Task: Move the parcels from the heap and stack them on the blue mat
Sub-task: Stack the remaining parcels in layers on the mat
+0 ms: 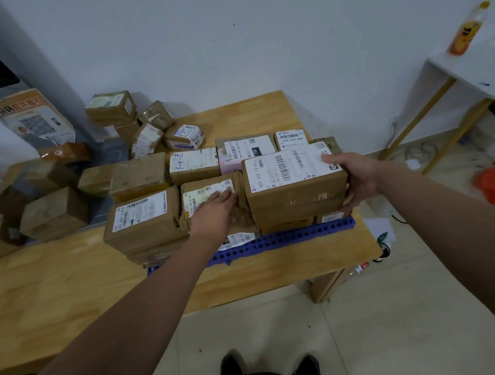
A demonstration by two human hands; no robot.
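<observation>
Wooden table (57, 288) holds a blue mat (288, 237) stacked with parcels (143, 218); right hand (357, 176) grips the big labelled box (293, 195) at its side, left hand (213, 213) rests flat, fingers straight, on a wrinkled parcel (200, 193).

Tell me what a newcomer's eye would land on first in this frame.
The parcel stack on the blue mat, mid-table, with both hands on it: the right hand grips the big white-labelled box, the left hand lies flat on the parcel beside it. The loose heap sprawls at rear left.

Wooden table (71, 287), blue mat (288, 236), parcel heap (53, 214), seemingly on grey sheet (104, 203)
</observation>
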